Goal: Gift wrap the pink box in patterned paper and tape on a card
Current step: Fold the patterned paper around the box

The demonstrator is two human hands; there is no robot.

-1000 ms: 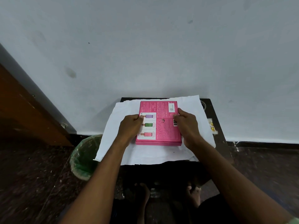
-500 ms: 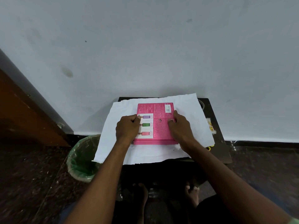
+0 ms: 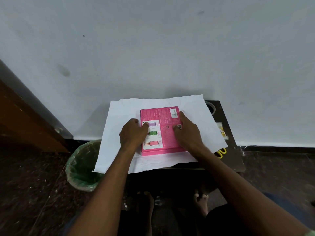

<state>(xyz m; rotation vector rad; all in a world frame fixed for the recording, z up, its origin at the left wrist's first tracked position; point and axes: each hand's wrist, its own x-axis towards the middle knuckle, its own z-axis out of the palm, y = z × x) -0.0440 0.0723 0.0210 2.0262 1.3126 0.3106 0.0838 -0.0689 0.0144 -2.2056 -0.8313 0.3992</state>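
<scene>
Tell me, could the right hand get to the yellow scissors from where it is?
Probably yes. The yellow scissors lie on the table's right side, partly tucked under the white paper's edge, just beside the right hand, which rests on the pink box. Nothing blocks the handles.
</scene>
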